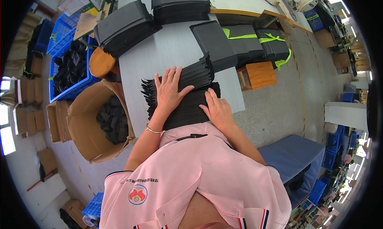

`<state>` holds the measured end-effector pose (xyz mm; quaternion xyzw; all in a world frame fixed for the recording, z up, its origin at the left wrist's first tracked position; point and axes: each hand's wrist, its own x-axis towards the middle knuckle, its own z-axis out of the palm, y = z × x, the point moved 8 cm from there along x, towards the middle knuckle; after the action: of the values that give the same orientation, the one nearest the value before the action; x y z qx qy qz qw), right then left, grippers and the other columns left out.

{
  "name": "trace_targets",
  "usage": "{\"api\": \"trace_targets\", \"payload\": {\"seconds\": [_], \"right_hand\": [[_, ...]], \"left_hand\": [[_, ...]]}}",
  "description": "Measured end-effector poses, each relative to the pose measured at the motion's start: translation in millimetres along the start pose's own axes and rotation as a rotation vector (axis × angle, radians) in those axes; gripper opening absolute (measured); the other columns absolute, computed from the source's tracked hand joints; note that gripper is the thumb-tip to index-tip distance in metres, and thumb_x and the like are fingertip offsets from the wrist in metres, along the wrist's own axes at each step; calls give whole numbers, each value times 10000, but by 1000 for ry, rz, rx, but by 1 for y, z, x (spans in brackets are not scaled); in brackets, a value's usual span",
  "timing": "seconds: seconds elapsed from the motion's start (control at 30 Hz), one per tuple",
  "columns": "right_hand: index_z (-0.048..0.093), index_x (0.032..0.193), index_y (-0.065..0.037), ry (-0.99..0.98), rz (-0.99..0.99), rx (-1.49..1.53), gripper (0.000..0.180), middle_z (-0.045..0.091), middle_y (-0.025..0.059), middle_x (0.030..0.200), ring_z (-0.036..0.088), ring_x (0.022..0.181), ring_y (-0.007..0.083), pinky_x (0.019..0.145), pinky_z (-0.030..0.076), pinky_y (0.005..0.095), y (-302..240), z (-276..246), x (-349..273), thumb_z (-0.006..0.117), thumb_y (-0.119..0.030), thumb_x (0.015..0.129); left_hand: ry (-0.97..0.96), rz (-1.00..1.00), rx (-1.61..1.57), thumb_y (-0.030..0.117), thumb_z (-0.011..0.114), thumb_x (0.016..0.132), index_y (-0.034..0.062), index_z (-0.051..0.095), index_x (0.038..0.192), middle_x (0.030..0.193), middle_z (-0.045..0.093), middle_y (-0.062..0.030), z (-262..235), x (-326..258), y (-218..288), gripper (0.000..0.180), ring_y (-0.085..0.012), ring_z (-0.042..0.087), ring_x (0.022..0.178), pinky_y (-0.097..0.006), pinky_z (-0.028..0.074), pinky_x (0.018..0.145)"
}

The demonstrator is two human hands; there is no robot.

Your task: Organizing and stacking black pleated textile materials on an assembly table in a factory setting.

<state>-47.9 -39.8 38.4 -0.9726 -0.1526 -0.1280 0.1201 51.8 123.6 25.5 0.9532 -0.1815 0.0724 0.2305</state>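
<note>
A fanned stack of flat black sheets (195, 75) lies at the near edge of a grey table (167, 49). My left hand (169, 90) rests flat on top of the stack, fingers spread. My right hand (217, 109) presses on the lower layer of the stack at its near right side, fingers together and bent. Neither hand grips a single sheet that I can make out. A thin bracelet circles my left wrist.
More black stacks (125, 25) sit at the table's far end, some tied with green ribbon (275, 39). A cardboard box (85, 137) of dark pieces and a blue crate (70, 69) stand on my left. A wooden stool (259, 74) is on my right.
</note>
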Motion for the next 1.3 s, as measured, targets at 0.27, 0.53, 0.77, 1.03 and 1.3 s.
{"api": "trace_targets", "payload": {"seconds": [0.27,0.53,0.77,1.03,1.3], "right_hand": [[520,1459,24,-102,117,34,753,570,125,1174,611,584,219,561,512,344,4,0,20,784,-404,898],[581,1377,38,-53,66,-7,672,573,124,1201,634,618,222,596,534,344,1,-1,13,783,-390,899],[637,1251,35,2,42,53,527,559,191,1445,657,678,215,641,547,336,4,-6,16,789,-333,906],[595,1337,14,22,4,53,601,594,171,1364,657,668,208,624,550,336,2,-5,18,791,-352,903],[529,1449,18,-82,129,33,762,566,113,1146,621,564,213,521,525,328,5,5,32,776,-450,900]], "left_hand": [[-1,-8,-7,602,722,894,73,511,1514,1531,535,-130,1,0,-1,842,-316,439,1464,-631,138,1252],[7,-13,-1,597,734,884,78,510,1515,1533,533,-129,1,0,-1,848,-315,438,1466,-630,137,1253],[0,-15,-11,595,744,874,79,510,1516,1532,534,-128,-2,1,0,857,-311,439,1466,-627,139,1254],[12,-8,8,562,686,941,82,508,1518,1531,536,-133,4,0,-4,771,-316,447,1458,-629,143,1249],[15,-11,10,519,661,976,89,497,1527,1530,536,-135,3,-1,-3,718,-324,450,1454,-631,144,1248]]}}
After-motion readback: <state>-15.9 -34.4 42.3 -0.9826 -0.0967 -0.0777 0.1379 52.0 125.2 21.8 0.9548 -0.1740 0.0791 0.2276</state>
